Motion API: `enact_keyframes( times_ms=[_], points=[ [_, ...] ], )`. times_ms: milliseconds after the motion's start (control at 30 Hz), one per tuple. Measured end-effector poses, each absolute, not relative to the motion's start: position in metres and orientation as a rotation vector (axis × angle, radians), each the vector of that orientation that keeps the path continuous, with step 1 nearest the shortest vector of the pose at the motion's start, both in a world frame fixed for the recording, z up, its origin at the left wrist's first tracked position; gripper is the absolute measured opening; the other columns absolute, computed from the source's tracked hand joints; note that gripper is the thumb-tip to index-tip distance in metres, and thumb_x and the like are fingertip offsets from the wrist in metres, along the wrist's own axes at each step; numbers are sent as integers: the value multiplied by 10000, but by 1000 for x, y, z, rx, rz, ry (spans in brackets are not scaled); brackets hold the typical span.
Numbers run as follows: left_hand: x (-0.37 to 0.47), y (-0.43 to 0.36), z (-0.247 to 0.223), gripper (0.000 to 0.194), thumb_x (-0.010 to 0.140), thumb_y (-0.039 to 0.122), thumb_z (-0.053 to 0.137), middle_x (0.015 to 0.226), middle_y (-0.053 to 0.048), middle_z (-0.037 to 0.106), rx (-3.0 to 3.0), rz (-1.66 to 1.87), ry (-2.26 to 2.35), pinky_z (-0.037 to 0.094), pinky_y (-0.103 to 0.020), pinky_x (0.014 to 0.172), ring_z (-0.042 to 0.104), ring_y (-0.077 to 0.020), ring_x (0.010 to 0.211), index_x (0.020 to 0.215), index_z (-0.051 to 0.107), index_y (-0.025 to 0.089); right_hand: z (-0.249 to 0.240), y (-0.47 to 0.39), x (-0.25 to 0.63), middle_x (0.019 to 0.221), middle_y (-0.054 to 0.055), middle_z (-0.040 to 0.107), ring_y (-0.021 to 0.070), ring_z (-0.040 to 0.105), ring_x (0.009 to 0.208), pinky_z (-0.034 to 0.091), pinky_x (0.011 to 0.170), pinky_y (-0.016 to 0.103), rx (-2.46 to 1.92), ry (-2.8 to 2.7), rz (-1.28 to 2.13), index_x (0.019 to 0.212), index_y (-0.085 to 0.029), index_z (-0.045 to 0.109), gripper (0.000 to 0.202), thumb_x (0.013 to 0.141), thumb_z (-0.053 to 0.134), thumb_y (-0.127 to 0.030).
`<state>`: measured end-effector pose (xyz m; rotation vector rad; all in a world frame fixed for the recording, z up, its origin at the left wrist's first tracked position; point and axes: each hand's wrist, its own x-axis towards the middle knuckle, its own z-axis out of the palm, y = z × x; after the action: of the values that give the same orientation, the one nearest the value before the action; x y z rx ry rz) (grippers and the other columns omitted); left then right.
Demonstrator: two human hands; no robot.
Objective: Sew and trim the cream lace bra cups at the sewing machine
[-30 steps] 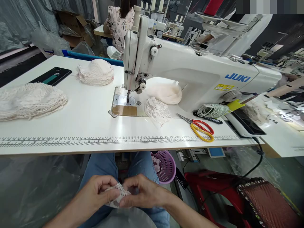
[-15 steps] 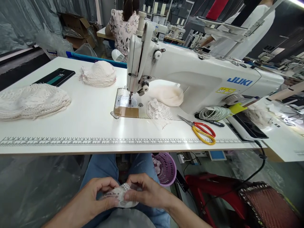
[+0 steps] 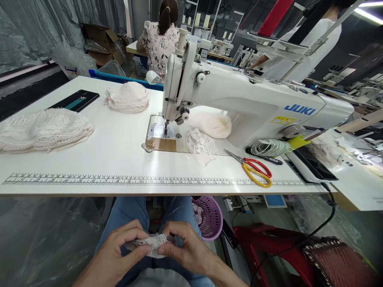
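Note:
Over my lap, below the table edge, I hold a small piece of white lace fabric (image 3: pixel 154 241) in both hands. My left hand (image 3: pixel 123 248) pinches its left end between thumb and fingers. On the other end my right hand (image 3: pixel 186 246) has its thumb pressed against the lace. Part of the piece is hidden behind my fingers. Ahead on the table stands a white sewing machine (image 3: pixel 245 93). Another lace piece (image 3: pixel 201 144) lies beside its needle plate, in front of a cream padded cup (image 3: pixel 214 124).
Stacked lace pieces (image 3: pixel 44 129) and a second stack (image 3: pixel 128 97) sit on the left, near a dark phone (image 3: pixel 76 101). Scissors (image 3: pixel 254 169) and a coiled cord (image 3: pixel 267 147) lie right. A purple basket (image 3: pixel 211 217) stands below the table. Two people work beyond.
The lace between my hands has been tilted and now shows a narrower side. Both hands remain on it. My view has shifted slightly.

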<state>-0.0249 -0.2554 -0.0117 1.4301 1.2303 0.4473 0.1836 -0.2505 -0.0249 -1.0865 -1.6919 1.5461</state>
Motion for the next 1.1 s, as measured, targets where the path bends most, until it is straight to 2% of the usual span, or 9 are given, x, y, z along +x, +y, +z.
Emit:
enact_keyframes(
  times_ms=[200, 400, 567, 767, 933, 1100],
  points=[
    [-27, -259, -17, 317, 800, 544, 583, 733, -1, 463, 1384, 443, 1274, 353, -239, 589, 481, -182, 666, 848, 744, 275, -26, -252, 183, 639, -45, 477, 86, 429, 598, 315, 561, 192, -1045, -1731, 1485, 716, -162, 555, 308, 804, 690, -424],
    [-25, -256, -20, 342, 819, 530, 575, 705, 13, 403, 1344, 531, 1184, 327, -233, 556, 408, -148, 612, 720, 755, 257, -24, -250, 183, 641, -45, 458, 91, 416, 605, 317, 563, 203, -1048, -1728, 1583, 715, -162, 551, 322, 809, 670, -447],
    [-27, -251, -18, 328, 837, 494, 570, 812, -20, 533, 1302, 512, 1119, 384, -238, 641, 511, -178, 730, 733, 726, 224, -25, -248, 181, 628, -47, 445, 88, 395, 593, 304, 552, 207, -1032, -1709, 1626, 711, -155, 563, 336, 817, 655, -460],
    [-28, -247, -20, 360, 760, 523, 657, 779, -51, 659, 1121, 422, 1084, 429, -266, 665, 567, -219, 747, 852, 729, 182, -22, -246, 178, 589, -55, 429, 77, 379, 566, 288, 522, 196, -1075, -1645, 1725, 658, -143, 550, 410, 775, 679, -514],
    [-23, -244, -16, 313, 763, 474, 654, 662, -13, 587, 1151, 486, 1117, 376, -243, 599, 494, -164, 638, 710, 728, 174, -19, -243, 183, 596, -53, 441, 77, 369, 571, 294, 519, 196, -1064, -1576, 1911, 702, -135, 601, 427, 739, 690, -551],
    [-27, -242, -10, 361, 787, 506, 611, 644, 4, 528, 1195, 421, 1161, 358, -245, 603, 469, -166, 645, 655, 647, 172, -22, -241, 189, 638, -39, 491, 91, 415, 608, 317, 546, 208, -1031, -1623, 1923, 693, -141, 633, 428, 681, 736, -556]
  ],
)
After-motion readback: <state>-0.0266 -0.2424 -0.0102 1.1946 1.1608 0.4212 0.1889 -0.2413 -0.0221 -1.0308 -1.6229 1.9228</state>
